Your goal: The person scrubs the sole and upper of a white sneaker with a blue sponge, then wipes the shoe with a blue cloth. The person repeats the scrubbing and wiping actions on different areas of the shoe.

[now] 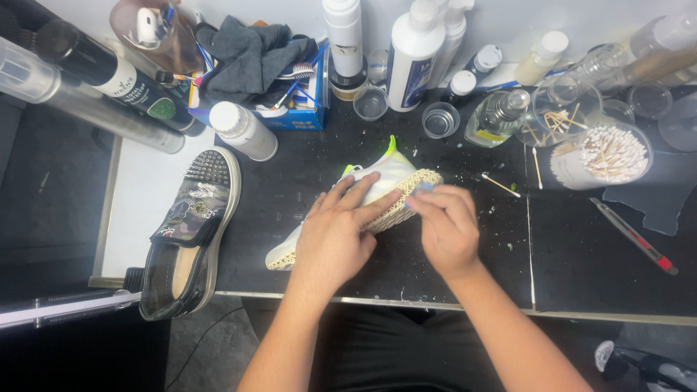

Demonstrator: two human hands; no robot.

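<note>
Your left hand lies flat over the white sneaker at the middle of the black mat, fingers spread and pressing down on it, not curled around it. The hand hides most of the shoe's length; you see only its toe end poking out at 7 o'clock from your palm, and its heel with a yellow-green pull tab at 1 o'clock. The latticed beige sole faces your right hand.

Your right hand sits just at 3 o'clock of the left, fingers bunched together and pinched on a small pale blue thing held against the sole's edge. Only a sliver of it shows, so it may be a bit of cloth or sponge; you cannot tell which.

At 9 o'clock from the sneaker a dark studded loafer lies partly on the white table edge, its heel hanging past the edge. At 2 o'clock stands a tub of cotton swabs, and at 3 o'clock, well apart, a red-tipped utility knife. Along 12 o'clock runs a row of bottles, their tops cut off by the frame, beside a crumpled grey cloth. Loose swabs and pale crumbs dot the mat.
</note>
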